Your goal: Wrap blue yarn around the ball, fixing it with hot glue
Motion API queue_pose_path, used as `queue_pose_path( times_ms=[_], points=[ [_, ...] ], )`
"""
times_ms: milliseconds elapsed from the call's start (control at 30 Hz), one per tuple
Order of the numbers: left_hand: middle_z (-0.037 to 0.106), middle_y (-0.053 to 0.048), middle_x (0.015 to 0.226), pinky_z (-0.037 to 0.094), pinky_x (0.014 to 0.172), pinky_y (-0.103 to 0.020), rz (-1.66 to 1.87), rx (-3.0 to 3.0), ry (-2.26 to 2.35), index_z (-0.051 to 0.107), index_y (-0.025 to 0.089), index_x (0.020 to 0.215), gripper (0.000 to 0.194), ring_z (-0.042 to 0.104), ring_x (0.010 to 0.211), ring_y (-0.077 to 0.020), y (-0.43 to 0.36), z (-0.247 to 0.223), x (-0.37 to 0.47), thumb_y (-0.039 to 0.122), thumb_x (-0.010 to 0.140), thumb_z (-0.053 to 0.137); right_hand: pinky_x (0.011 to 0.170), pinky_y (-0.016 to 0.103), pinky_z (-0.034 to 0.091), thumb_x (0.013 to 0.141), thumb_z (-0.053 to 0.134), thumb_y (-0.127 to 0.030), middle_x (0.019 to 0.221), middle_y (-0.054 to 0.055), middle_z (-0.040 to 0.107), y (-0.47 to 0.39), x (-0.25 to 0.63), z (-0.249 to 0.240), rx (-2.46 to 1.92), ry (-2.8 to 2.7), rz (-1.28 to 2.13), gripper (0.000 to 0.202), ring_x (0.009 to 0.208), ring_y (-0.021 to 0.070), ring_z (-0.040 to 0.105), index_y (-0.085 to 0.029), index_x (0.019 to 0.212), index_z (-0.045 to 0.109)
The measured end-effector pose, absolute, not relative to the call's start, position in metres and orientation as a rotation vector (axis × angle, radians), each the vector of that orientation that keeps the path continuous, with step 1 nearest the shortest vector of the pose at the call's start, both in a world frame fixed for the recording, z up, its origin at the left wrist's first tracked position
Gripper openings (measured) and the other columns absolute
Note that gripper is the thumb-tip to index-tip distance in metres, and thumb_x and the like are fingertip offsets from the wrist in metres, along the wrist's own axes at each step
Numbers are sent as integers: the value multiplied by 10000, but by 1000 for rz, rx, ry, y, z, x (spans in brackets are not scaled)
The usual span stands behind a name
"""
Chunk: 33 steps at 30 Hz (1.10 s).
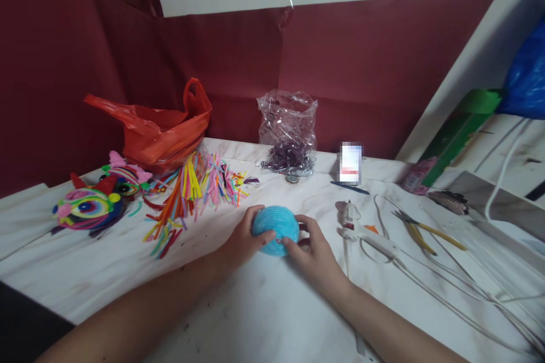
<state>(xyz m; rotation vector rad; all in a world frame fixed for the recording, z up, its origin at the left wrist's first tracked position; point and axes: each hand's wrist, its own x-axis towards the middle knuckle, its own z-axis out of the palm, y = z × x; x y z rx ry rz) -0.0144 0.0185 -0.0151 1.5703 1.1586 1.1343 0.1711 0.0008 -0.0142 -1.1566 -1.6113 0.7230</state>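
Observation:
A light-blue ball-like piece with ringed, coiled ridges (276, 222) is held between both hands over the middle of the table. My left hand (250, 232) grips its left side, the thumb lying on the near face. On the right side my right hand (314, 247) holds it, thumb pressed near its front middle and fingers behind. Farther right lies a white hot glue gun (370, 238) with its cord. Pliers with yellow handles (426, 232) rest beyond it. Several bundles of coloured pipe cleaners (191, 181) are spread to the left.
Two colourful fish-like craft figures (87, 207) lie at the left, near a red plastic bag (166, 136). At the back stands a clear bag with dark purple contents (289, 136). A dark pen (349, 188) and a green box (464, 136) are at the right, with cables (460, 317) trailing across.

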Motion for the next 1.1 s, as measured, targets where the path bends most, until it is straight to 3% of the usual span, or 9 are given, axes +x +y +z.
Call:
queue_pose_path(
  times_ms=[133,267,367,467,567,633,733,1000,1100],
  points=[
    [495,-130,1304,397,986,-427,1148,1646,1156,398,184,1272,688,483,1188,-304,19,-18,-14,459,704,672,690,338,535,731,636,-341,998,65,584,2,171,-15,-1204,-1574,766,409,763,180,599,-205,1083,478],
    [535,-123,1256,418,961,-420,1197,1593,1137,426,186,1245,646,510,1152,-286,24,-21,-15,465,715,670,693,349,549,757,612,-434,985,70,608,6,175,-11,-1140,-1546,945,419,776,191,625,-209,1084,477],
    [568,-127,1209,431,940,-422,1204,1521,1118,456,175,1207,616,529,1127,-290,26,-17,-16,519,729,636,743,387,549,769,602,-455,1077,106,619,8,178,-8,-1123,-1553,969,469,940,246,629,-215,1153,479],
    [572,-130,1219,443,915,-394,1156,1433,1073,462,169,1233,609,534,1128,-281,21,-8,-16,565,778,553,931,484,467,632,746,-398,1364,161,447,9,180,-12,-1081,-1753,688,786,1260,333,433,-228,1317,399],
    [623,-83,1125,458,853,-354,1142,1419,1039,506,195,1208,524,579,1034,-242,18,0,-16,541,814,502,1071,522,317,593,780,-320,1456,158,331,10,182,-16,-1041,-1957,501,894,1357,335,294,-231,1375,356],
    [654,-48,967,452,823,-336,1194,1474,1122,597,186,1001,371,590,936,-220,20,4,-18,482,784,540,1083,507,306,614,755,-286,1414,157,389,12,183,-17,-1037,-1990,506,859,1334,315,336,-219,1371,356],
    [631,-20,771,439,788,-318,1294,1523,1310,580,188,734,225,573,816,-194,29,6,-27,404,760,519,1059,483,347,622,738,-301,1357,136,460,15,185,-15,-1075,-1896,588,815,1270,299,423,-219,1347,376],
    [451,23,522,363,584,-275,1278,1620,1467,393,222,531,305,442,545,-144,42,5,-44,400,778,375,856,432,499,587,751,-420,1118,87,634,24,193,-6,-1358,-1564,812,782,973,267,623,-221,1284,456],
    [461,28,508,348,568,-266,1147,1724,1427,451,208,517,277,440,535,-139,37,6,-40,368,744,456,846,421,499,586,749,-442,1086,84,655,27,196,-5,-1399,-1495,825,740,959,264,631,-218,1243,491]
  ],
)
